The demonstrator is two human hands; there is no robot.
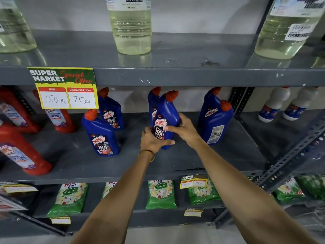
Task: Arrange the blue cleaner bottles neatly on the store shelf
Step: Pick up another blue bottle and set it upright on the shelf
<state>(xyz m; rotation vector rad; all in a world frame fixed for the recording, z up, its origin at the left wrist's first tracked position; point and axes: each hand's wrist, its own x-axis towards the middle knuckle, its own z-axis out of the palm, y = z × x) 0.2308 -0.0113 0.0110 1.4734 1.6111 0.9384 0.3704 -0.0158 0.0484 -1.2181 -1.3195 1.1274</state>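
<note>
Several blue cleaner bottles with red caps stand on the grey middle shelf [73, 161]. Both hands hold the centre bottle [168, 111], label facing me: my left hand [153, 140] wraps its lower front, my right hand [182, 128] grips its right side. Another blue bottle [152, 101] stands right behind it. To the left stand a front bottle [101, 134] and a rear bottle [110, 111]. On the right, a front bottle [217, 124] shows its back label, with one more bottle [210, 104] behind it.
Red cleaner bottles [19, 148] fill the shelf's left end. A yellow price tag [65, 88] hangs from the upper shelf edge. Bleach bottles [131, 27] stand above, white bottles [274, 104] at the right, green packets [161, 194] below. A slanted metal brace [290, 154] crosses the right side.
</note>
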